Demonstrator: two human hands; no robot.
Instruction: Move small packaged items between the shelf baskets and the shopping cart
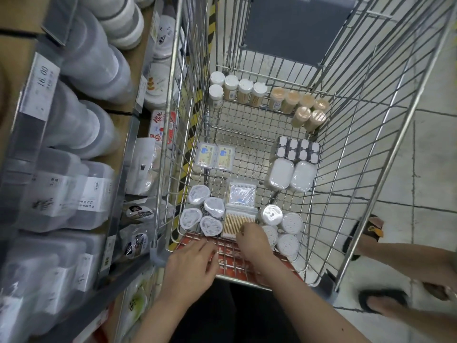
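touching cotton swab pack (pixel 239 223) at cart (pixel 371 134) near edge, right hand (pixel 254 243) fingertips; left hand (pixel 191 266) open, empty beside it.

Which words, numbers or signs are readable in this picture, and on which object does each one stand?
"16.00": on the price tag at the shelf edge, upper left; the small print beneath it is too blurred to read.
Large red Chinese characters on the red and white pack beside the cart: too blurred to quote with certainty.
White labels on the clear boxes on the shelf: blurred.
Red panel at the cart's near end: unreadable.
Labels on the small jars in the cart: too small.
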